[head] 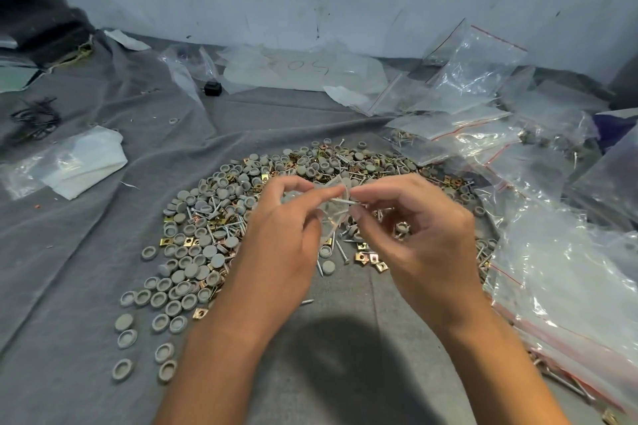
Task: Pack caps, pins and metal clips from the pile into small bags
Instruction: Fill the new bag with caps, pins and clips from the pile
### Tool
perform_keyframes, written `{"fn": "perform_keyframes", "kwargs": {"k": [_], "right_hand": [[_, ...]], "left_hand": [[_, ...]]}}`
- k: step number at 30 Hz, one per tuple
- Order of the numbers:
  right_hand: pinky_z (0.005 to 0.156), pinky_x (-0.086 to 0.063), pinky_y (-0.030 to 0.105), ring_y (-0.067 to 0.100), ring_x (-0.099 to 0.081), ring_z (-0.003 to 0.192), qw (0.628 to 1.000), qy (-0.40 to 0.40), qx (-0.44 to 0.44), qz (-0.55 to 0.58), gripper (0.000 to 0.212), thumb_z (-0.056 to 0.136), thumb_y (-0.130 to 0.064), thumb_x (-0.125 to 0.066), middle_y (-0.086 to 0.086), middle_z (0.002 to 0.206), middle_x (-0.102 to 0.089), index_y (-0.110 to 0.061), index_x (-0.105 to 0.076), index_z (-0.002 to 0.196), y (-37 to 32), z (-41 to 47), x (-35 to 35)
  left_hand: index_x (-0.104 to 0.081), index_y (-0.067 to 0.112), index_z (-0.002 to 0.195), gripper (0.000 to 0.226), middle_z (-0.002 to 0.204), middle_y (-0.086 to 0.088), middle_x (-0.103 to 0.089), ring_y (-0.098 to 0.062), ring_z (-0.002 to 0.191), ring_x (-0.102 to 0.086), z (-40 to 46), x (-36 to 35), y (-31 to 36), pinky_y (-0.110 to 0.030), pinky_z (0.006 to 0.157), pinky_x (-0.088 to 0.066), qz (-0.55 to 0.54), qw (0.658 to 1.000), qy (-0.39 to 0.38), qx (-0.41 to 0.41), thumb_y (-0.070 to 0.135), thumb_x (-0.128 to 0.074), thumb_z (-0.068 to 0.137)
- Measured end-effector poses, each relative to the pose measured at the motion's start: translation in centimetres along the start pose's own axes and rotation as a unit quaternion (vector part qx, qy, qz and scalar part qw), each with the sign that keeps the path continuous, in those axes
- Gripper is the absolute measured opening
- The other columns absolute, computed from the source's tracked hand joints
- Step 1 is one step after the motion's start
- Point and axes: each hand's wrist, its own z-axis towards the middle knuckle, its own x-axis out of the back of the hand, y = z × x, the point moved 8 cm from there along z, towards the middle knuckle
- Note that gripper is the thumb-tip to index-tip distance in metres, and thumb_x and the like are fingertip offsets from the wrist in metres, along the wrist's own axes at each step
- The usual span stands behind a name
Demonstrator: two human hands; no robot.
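A wide pile (241, 203) of grey round caps, thin metal pins and gold square clips covers the grey cloth (86, 252) in front of me. Above the pile I hold a small clear bag (333, 210) between both hands. My left hand (283, 238) pinches the bag's left edge near the top. My right hand (414, 231) pinches pins (341, 202) at the bag's mouth, their shafts lying across the opening. A few grey caps show through the plastic inside the bag.
Large clear zip bags with red strips (483, 121) are heaped along the right side, some holding pins. More plastic sheets (303, 69) lie by the back wall. A white folded bag (86, 162) lies left, near black wire (34, 117) and a small black box (212, 88).
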Motion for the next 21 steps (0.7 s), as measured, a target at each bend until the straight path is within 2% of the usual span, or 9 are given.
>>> {"fn": "perform_keyframes", "kwargs": {"k": [4, 9, 12, 16, 18, 21], "right_hand": [[0.078, -0.044, 0.005, -0.001, -0.062, 0.085, 0.995, -0.01, 0.031, -0.094, 0.017, 0.085, -0.006, -0.079, -0.005, 0.096, -0.069, -0.011, -0.077, 0.101, -0.3, -0.2, -0.6], [0.076, -0.046, 0.008, 0.001, -0.062, 0.082, 0.989, -0.031, 0.051, -0.139, 0.026, 0.085, -0.011, -0.08, -0.007, 0.095, -0.069, -0.014, -0.074, 0.11, -0.3, -0.3, -0.9], [0.074, -0.043, 0.004, -0.001, -0.063, 0.082, 0.99, -0.034, 0.027, -0.133, 0.036, 0.082, -0.02, -0.082, -0.009, 0.098, -0.071, -0.016, -0.072, 0.116, -0.1, -0.3, -1.3], [0.074, -0.042, 0.003, -0.003, -0.064, 0.085, 0.995, -0.006, -0.049, -0.092, 0.019, 0.087, -0.017, -0.078, -0.014, 0.093, -0.07, -0.021, -0.072, 0.105, 2.1, -0.1, -0.2], [0.072, -0.044, 0.008, -0.005, -0.061, 0.083, 0.98, -0.057, -0.138, -0.129, 0.016, 0.088, -0.021, -0.076, -0.021, 0.089, -0.066, -0.03, -0.069, 0.099, 4.9, -0.7, -0.3], [0.075, -0.052, 0.028, 0.0, -0.059, 0.083, 0.928, -0.198, -0.219, -0.227, 0.011, 0.091, -0.033, -0.073, -0.02, 0.092, -0.063, -0.037, -0.068, 0.1, 8.1, -2.8, -2.2]], "left_hand": [[-0.058, 0.05, 0.131, 0.041, 0.123, 0.024, -0.039, 0.01, 0.106, -0.051, 0.0, -0.3, 0.1, -0.002, 0.085, -0.037, -0.009, 1.0, -0.014, 0.0, 0.021, -0.048, 0.104], [-0.063, 0.038, 0.129, 0.039, 0.122, 0.018, -0.044, 0.017, 0.107, -0.045, -0.1, -0.3, 0.4, 0.004, 0.084, -0.031, -0.027, 1.0, -0.01, -0.006, 0.014, -0.048, 0.103], [-0.064, 0.032, 0.129, 0.037, 0.122, 0.017, -0.044, 0.02, 0.109, -0.042, 0.0, -0.6, 0.5, 0.005, 0.085, -0.028, -0.027, 1.0, -0.014, -0.007, 0.011, -0.047, 0.103], [-0.061, 0.033, 0.134, 0.042, 0.12, 0.017, -0.044, 0.022, 0.107, -0.041, -0.1, 0.1, 0.1, 0.004, 0.088, -0.03, -0.029, 0.999, 0.018, 0.009, 0.01, -0.045, 0.103], [-0.061, 0.031, 0.134, 0.042, 0.12, 0.014, -0.045, 0.02, 0.106, -0.042, 0.0, 0.6, 0.0, 0.003, 0.087, -0.031, -0.027, 0.999, 0.038, 0.015, 0.009, -0.045, 0.102], [-0.062, 0.03, 0.134, 0.042, 0.12, 0.013, -0.047, 0.019, 0.105, -0.043, 0.0, 0.8, 0.1, 0.004, 0.083, -0.031, -0.024, 0.999, 0.046, 0.014, 0.008, -0.046, 0.102]]}}
